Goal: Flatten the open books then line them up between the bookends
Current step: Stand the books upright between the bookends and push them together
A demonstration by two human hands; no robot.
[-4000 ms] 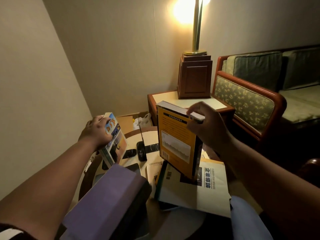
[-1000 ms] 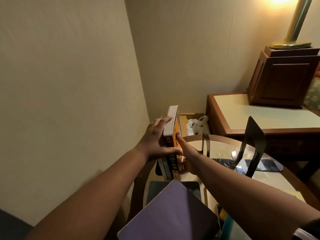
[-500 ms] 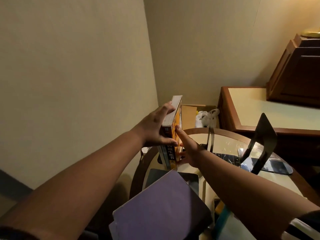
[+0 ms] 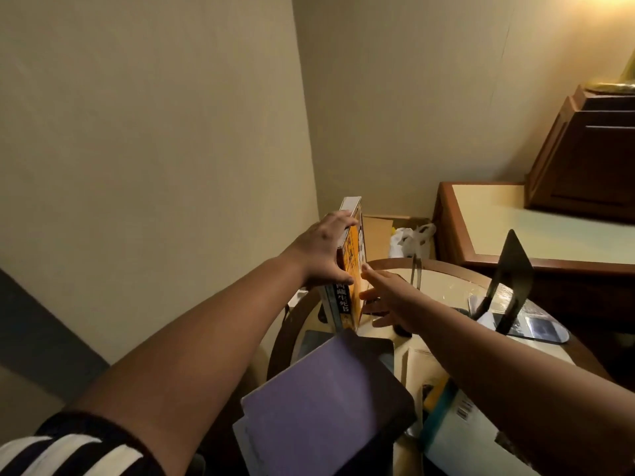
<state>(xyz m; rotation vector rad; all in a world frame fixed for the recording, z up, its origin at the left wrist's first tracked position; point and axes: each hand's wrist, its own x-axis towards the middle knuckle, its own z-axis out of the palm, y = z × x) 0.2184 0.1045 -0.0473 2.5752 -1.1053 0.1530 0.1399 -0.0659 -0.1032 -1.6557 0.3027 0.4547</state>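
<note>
Two closed books stand upright at the left rim of the round glass table (image 4: 443, 286): an orange book (image 4: 354, 269) and a thinner one pressed against its left side. My left hand (image 4: 323, 252) grips their top and left side. My right hand (image 4: 388, 297) is flat and open beside the orange cover, fingertips touching it. A thin metal bookend (image 4: 416, 271) stands behind my right hand, and a dark bookend (image 4: 508, 280) stands tilted at the right. A purple book (image 4: 330, 403) lies near me, and a white book (image 4: 460, 427) lies at the lower right.
A wall runs close along the left. Behind the table are a cardboard box (image 4: 381, 231) with a white plastic bag (image 4: 409, 238) and a wooden side table (image 4: 522, 225) carrying a lamp base (image 4: 591, 156). Dark flat objects (image 4: 536, 326) lie on the glass.
Four seconds ago each hand held one book apart. Both books now stand together at the left rim; over the last second my right hand has drawn slightly off the orange cover.
</note>
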